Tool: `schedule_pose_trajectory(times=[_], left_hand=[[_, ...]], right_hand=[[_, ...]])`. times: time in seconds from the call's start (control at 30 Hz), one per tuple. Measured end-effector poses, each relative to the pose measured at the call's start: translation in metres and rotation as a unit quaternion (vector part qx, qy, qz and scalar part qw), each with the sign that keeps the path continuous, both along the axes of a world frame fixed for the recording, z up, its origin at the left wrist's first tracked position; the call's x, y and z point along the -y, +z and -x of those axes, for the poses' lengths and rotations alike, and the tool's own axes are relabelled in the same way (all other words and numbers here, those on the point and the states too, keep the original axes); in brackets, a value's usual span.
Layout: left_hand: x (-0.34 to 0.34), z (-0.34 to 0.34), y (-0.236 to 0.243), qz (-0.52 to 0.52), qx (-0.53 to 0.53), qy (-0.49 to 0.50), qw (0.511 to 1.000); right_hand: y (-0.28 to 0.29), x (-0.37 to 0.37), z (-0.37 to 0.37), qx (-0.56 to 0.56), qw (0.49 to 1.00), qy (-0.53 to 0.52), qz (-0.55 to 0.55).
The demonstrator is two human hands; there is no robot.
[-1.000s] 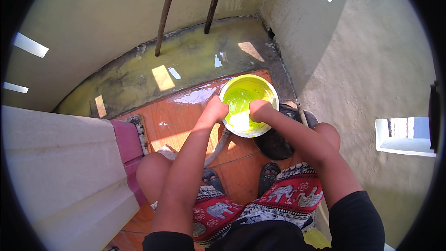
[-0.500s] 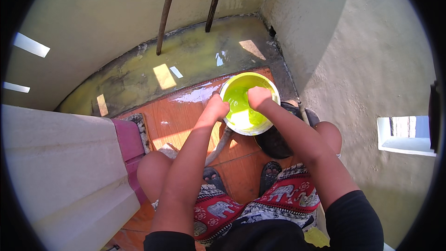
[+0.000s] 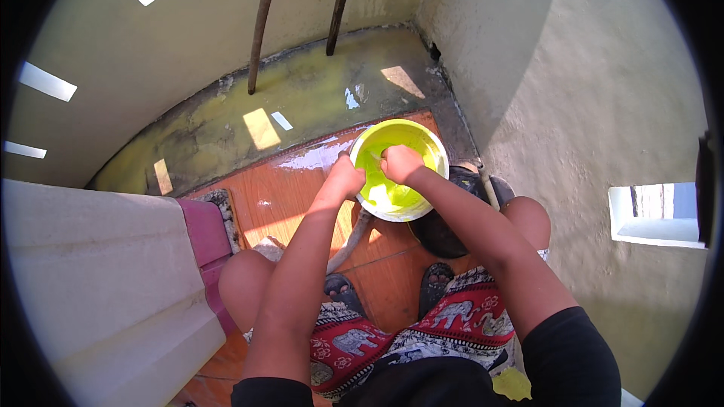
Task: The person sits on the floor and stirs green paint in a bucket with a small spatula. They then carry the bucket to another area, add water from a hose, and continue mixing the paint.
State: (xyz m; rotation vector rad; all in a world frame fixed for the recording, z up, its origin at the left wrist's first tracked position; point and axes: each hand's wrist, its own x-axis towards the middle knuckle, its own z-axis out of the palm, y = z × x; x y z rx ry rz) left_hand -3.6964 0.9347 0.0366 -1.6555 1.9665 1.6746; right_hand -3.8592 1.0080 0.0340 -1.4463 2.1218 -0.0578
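Note:
A bright yellow-green bucket [image 3: 403,126] stands on the wet orange tiles in front of me, between my knees and the far ledge. Inside it is a yellow-green liquid [image 3: 394,197] with sunlit glare on it. My left hand [image 3: 346,177] is closed on the bucket's left rim. Over the bucket's opening, my right hand [image 3: 403,163] is curled shut with the fingers pointing left. A thin pale bit shows by its fingertips, but what it holds is too small to name.
A black round container [image 3: 440,235] sits under my right forearm, beside a pale pipe [image 3: 489,187]. A grey hose [image 3: 350,245] curves by the bucket. Two dark poles [image 3: 264,26] lean at the back. A white and pink panel [image 3: 98,271] stands left, a plastered wall [image 3: 588,105] right.
My right hand has moved left across the bucket, toward its middle. The left hand keeps its grip on the rim. The whole view has shifted slightly.

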Motion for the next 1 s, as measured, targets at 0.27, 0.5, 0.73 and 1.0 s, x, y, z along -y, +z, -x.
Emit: schedule_pose_trajectory(times=[0.27,0.5,0.73,1.0], left_hand=[[0.005,-0.004,0.022,0.035,-0.043,-0.078,0.995],[0.013,-0.003,0.049,0.094,0.003,-0.137,0.986],[0.015,-0.003,0.037,0.03,-0.012,-0.094,0.995],[0.003,0.005,0.058,0.066,0.006,-0.135,0.989]], right_hand=[[0.045,-0.003,0.036,-0.073,0.993,0.044,-0.084],[0.128,0.006,0.049,-0.053,0.995,0.004,-0.081],[0.141,-0.001,0.059,0.01,0.999,-0.03,0.002],[0.033,-0.012,0.01,-0.158,0.98,0.104,-0.067]])
